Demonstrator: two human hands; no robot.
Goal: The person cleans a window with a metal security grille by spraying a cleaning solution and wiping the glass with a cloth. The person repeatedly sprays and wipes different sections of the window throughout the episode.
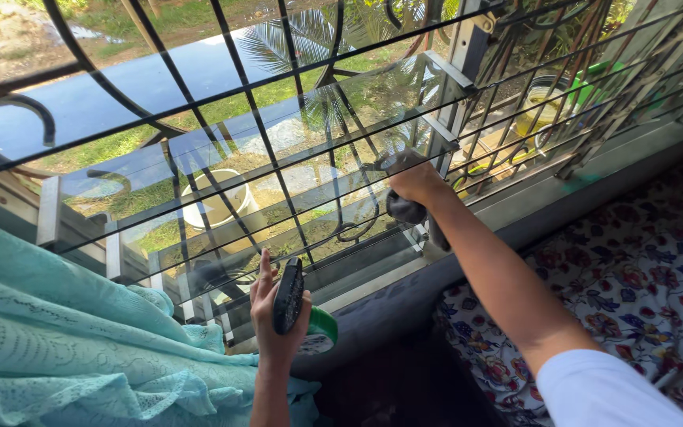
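My right hand (414, 180) presses a dark grey cloth (405, 207) against the lower part of a glass window pane (223, 134), beside the pane's metal frame. The cloth hangs down below my fist. My left hand (272, 312) is lower and nearer to me, gripping a spray bottle (294, 304) with a black head and a green and white body. The bottle sits just in front of the window sill (373, 281). Black curved iron bars (278, 170) run in front of the glass.
A turquoise lace curtain (65, 340) bunches at the lower left. A floral patterned cloth (634, 269) covers the surface at the right. Outside the glass lie grass, a white bucket (215, 207) and a palm plant (310, 47).
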